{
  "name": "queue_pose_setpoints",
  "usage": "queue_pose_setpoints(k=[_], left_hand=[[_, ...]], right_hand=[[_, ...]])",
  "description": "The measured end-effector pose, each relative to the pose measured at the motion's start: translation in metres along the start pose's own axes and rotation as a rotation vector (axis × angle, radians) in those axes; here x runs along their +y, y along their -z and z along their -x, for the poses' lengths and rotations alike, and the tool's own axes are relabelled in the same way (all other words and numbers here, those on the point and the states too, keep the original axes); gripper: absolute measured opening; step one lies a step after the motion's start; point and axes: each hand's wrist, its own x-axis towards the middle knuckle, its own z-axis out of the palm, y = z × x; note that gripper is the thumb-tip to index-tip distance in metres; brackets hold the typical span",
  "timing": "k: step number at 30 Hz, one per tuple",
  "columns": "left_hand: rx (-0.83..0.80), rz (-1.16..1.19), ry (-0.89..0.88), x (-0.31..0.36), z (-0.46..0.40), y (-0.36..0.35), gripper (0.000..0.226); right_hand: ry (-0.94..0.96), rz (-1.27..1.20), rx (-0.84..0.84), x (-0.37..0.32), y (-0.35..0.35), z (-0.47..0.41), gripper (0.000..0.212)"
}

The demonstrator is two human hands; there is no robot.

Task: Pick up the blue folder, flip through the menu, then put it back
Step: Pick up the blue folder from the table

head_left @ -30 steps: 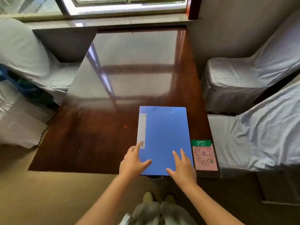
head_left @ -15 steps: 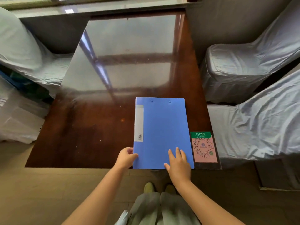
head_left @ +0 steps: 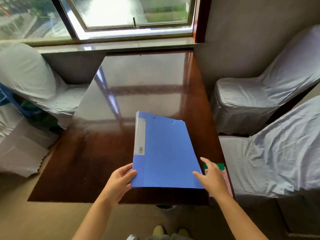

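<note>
Where the blue folder (head_left: 164,153) lay flat on the table (head_left: 78,161) half a second ago, it is now lifted at its near end and tilted, its near edge clear of the wood and casting a dark shadow beneath. The left hand (head_left: 119,182), which was only curled at the lower left corner, now clamps that corner with the thumb on top and the fingers underneath. The right hand (head_left: 212,177) has slid from the cover to the lower right edge; its fingers are spread and loosely extended along that edge, and whether they actually grip it cannot be told.

A pink card with a green header (head_left: 223,172) lies on the table just right of the folder, mostly hidden behind the right hand. Cloth-covered chairs stand on both sides, two on the right (head_left: 259,104) and one on the left (head_left: 26,75), and a window (head_left: 135,13) sits beyond the far edge of the glossy tabletop.

The folder is closed, plain blue, with a pale spine label carrying a small barcode along its left side and two small holes near its far edge.
</note>
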Motion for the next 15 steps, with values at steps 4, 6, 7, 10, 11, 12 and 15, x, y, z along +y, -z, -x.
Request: queue_pose_setpoints(k=[4,6,7,10,11,12,15], left_hand=[[-0.067,0.066,-0.095,0.021,0.005,0.004,0.036],[-0.135,0.085,-0.140,0.031,0.007,0.004,0.041],[-0.160,0.087,-0.160,0.036,0.007,0.003,0.042],[-0.174,0.014,-0.261,0.051,0.007,-0.004,0.047],[-0.181,-0.046,-0.312,0.056,0.006,-0.007,0.054],[-0.197,-0.119,-0.362,0.060,0.006,-0.010,0.067],[-0.184,-0.517,-0.519,0.064,0.003,-0.023,0.112]], right_hand=[[-0.171,-0.536,-0.232,-0.012,0.043,-0.015,0.057],[-0.109,-0.726,-0.342,-0.016,0.055,-0.015,0.048],[-0.049,-0.772,-0.377,-0.018,0.059,-0.015,0.042],[0.097,-0.835,-0.378,-0.021,0.063,-0.012,0.039],[0.124,-0.839,-0.339,-0.022,0.063,-0.011,0.040],[0.147,-0.840,-0.296,-0.023,0.064,-0.010,0.040],[0.181,-0.837,-0.224,-0.027,0.065,-0.009,0.039]])
